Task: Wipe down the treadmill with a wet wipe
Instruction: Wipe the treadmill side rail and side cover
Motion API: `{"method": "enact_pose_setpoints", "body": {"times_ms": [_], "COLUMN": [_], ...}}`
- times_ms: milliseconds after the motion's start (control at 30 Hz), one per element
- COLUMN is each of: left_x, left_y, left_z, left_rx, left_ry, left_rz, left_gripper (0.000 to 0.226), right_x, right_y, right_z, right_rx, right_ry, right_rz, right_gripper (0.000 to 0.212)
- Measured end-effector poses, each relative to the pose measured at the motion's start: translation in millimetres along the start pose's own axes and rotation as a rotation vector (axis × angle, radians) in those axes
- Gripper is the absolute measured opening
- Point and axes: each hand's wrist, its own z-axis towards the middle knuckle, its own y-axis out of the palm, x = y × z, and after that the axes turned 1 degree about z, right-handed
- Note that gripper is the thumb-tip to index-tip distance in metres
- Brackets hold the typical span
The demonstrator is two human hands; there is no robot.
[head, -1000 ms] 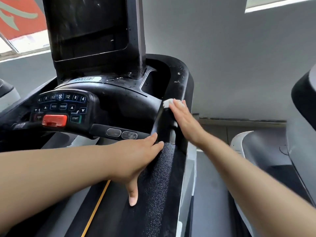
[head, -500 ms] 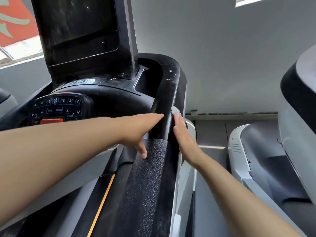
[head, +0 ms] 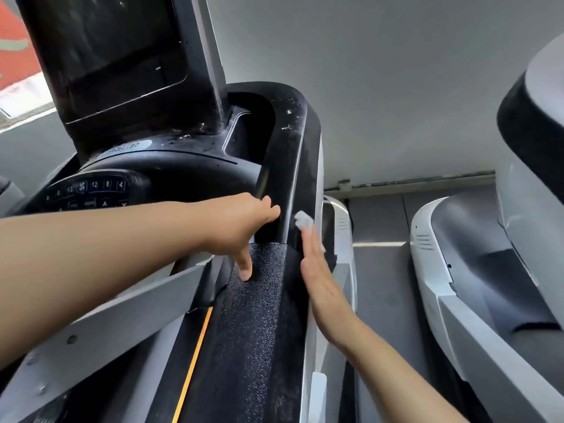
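Neighbouring grey machine (head: 476, 270), grey wall (head: 396, 87)

The treadmill (head: 259, 315) is black with grey side panels. Its right handrail (head: 283, 166) is glossy above and rough-textured below, and carries water spots near its top bend. The wet wipe (head: 303, 220) is white, crumpled, and lies against the handrail's outer side.

The right hand (head: 317, 282) lies flat, fingers straight, against the outer side of the treadmill's black handrail (head: 287, 166), pressing a white wet wipe (head: 303, 220) under its fingertips. The left hand (head: 241, 227) rests on the rail's inner side, thumb down on the textured pad (head: 259, 315). Behind stand the dark screen (head: 113, 50) and button console (head: 88, 187); another machine (head: 457, 270) stands to the right.
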Motion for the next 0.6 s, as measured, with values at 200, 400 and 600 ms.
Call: {"method": "enact_pose_setpoints", "body": {"times_ms": [200,400,600], "left_x": [2,-1,-2], "left_y": [0,0,1], "left_z": [5,6,6], "left_rx": [-0.013,-0.013,-0.036], "left_ry": [-0.005,-0.012,-0.012], "left_rz": [0.053,0.010,-0.019], "left_gripper": [0.108,0.106,0.108], "right_x": [-6,-1,-3], "right_y": [18,-14,-33], "right_z": [-38,56,108], "right_rx": [-0.014,0.044,0.057], "right_ry": [-0.081,-0.063,-0.080], "right_rz": [-0.013,-0.062,-0.145], "right_gripper": [0.071,0.062,0.062]}}
